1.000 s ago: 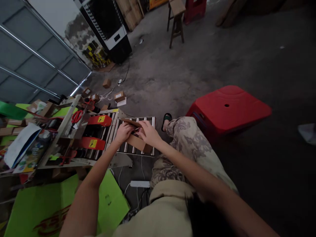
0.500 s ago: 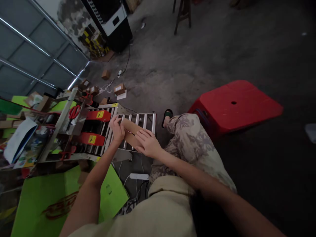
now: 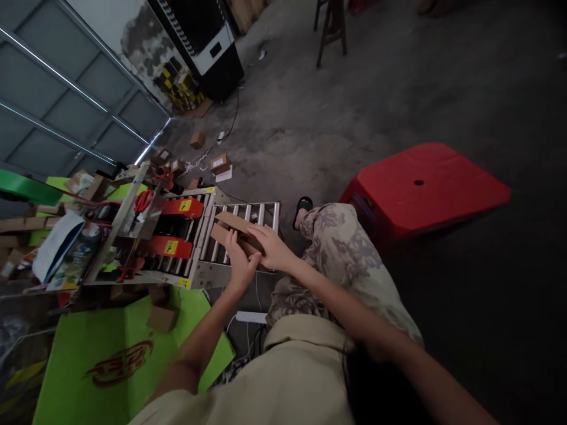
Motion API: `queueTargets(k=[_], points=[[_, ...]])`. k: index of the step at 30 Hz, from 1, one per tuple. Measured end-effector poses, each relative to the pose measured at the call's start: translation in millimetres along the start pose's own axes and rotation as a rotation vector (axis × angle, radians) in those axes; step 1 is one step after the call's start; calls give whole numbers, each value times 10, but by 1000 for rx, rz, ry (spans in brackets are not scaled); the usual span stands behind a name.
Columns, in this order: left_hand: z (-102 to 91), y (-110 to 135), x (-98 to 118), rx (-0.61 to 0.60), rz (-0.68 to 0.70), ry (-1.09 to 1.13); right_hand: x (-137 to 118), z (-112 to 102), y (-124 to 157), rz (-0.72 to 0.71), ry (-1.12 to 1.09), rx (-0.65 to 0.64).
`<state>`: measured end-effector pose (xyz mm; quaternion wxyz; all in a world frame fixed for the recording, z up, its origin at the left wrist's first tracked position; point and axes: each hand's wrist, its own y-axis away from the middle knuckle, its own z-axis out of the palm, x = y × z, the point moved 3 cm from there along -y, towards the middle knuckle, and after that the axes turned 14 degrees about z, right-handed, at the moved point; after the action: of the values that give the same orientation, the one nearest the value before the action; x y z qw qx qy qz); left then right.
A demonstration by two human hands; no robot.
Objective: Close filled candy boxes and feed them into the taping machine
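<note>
A small brown cardboard box [image 3: 233,221] with a flap standing up rests over the metal roller conveyor [image 3: 262,216]. My left hand [image 3: 241,264] grips the box's near side, its thumb close to my right hand. At the box's right end, my right hand [image 3: 271,248] has its fingers curled over the top edge. Both hands meet near that end, and the inside of the box is mostly hidden. Left of the box stands a carton sealing machine [image 3: 172,248] with red guide plates and yellow labels.
A red plastic stool [image 3: 425,183] stands to the right. Green opened cartons [image 3: 106,330] lie at lower left. Small boxes [image 3: 220,163] are scattered on the floor beyond the conveyor. A white power strip [image 3: 251,317] and cables lie below it. A black-and-white air cooler [image 3: 217,53] stands farther back.
My left hand has moved from the box's far left end to its near side, beside my right hand. The box's upper flaps now stand farther apart.
</note>
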<state>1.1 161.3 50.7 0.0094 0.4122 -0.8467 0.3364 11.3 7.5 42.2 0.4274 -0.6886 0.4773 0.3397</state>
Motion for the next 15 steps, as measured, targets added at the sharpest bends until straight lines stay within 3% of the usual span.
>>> queueTargets(k=[2, 6, 9, 12, 15], points=[[-2, -50, -39, -54, -41, -23, 0, -19, -11, 21, -43, 19], [-18, -178, -139, -297, -65, -96, 11, -22, -25, 52, -118, 42], [-32, -255, -239, -384, -82, -157, 18, -4, -39, 43, -79, 27], [-78, -301, -253, -334, -93, -162, -44, -44, -22, 59, 51, 15], [-148, -342, -162, -198, -95, -95, -176, -81, 6, 11, 271, 9]])
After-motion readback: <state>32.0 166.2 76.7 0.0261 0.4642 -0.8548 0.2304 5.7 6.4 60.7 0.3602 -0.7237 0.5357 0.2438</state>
